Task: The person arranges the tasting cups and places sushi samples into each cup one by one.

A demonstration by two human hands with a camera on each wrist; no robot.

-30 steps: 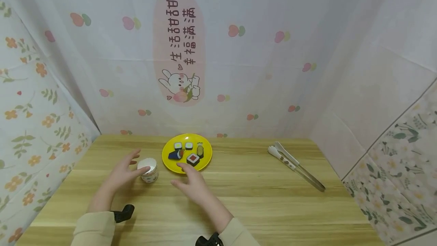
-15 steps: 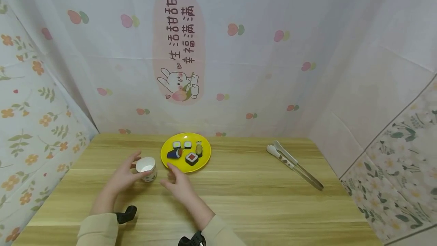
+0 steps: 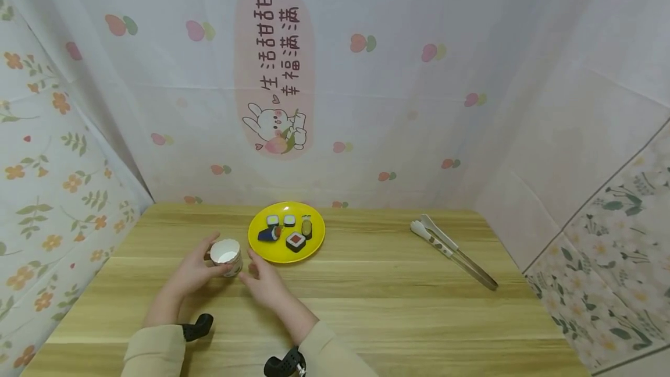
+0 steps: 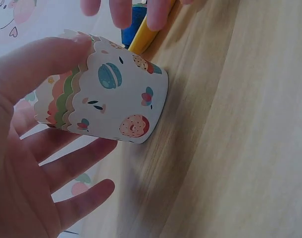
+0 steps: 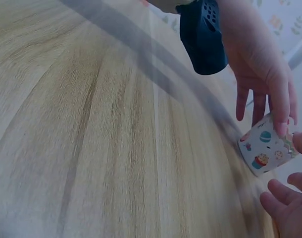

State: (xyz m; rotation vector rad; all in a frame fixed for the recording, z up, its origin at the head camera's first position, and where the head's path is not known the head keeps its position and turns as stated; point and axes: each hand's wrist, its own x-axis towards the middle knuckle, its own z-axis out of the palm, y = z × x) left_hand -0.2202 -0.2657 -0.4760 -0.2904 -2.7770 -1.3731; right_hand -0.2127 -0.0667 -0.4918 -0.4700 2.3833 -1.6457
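The paper cup [image 3: 226, 253] stood on the left part of the tabletop [image 3: 387, 284], between the left hand [image 3: 191, 272], whose thumb touched its near side, and the right hand [image 3: 267, 287], just to its right. Behind the right hand sat the plate [image 3: 274, 252]. On it, two small rolls [image 3: 289, 220] lay at the back, a cone roll [image 3: 269, 234] at left, a larger roll [image 3: 295, 241] in front and another piece [image 3: 306, 227] at right. Tongs [image 3: 445, 251] lay well apart, far right. A curtain [image 3: 377, 103] hung behind everything.
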